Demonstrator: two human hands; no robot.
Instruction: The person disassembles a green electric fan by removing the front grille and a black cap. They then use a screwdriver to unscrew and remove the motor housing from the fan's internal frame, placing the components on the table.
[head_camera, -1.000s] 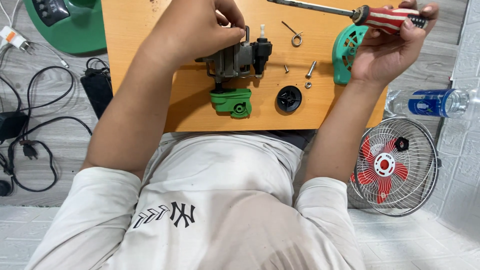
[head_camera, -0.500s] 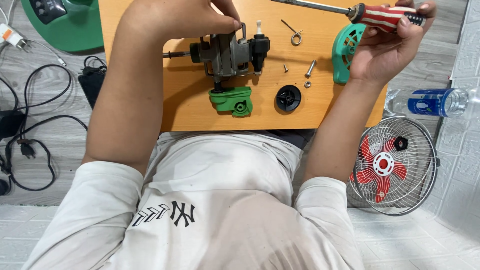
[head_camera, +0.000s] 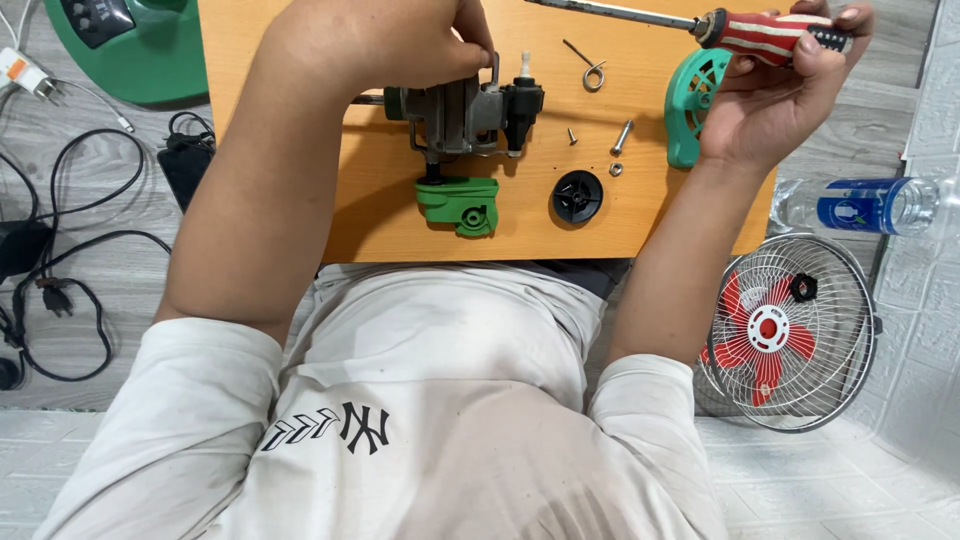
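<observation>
- Head view: my left hand (head_camera: 400, 45) grips the grey fan motor (head_camera: 460, 115) on the orange table (head_camera: 380, 215).
- My right hand (head_camera: 775, 100) is closed around a red-handled screwdriver (head_camera: 770, 32).

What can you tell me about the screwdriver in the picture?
The screwdriver has a long, thin, grey metal shaft and a thick handle with red and white stripes and a dark end. It lies nearly level in the air above the far edge of the orange board, with the shaft pointing to the picture's left; its tip is cut off by the frame. The right hand grips the handle, fingers wrapped over it. Nothing else touches it.
</observation>
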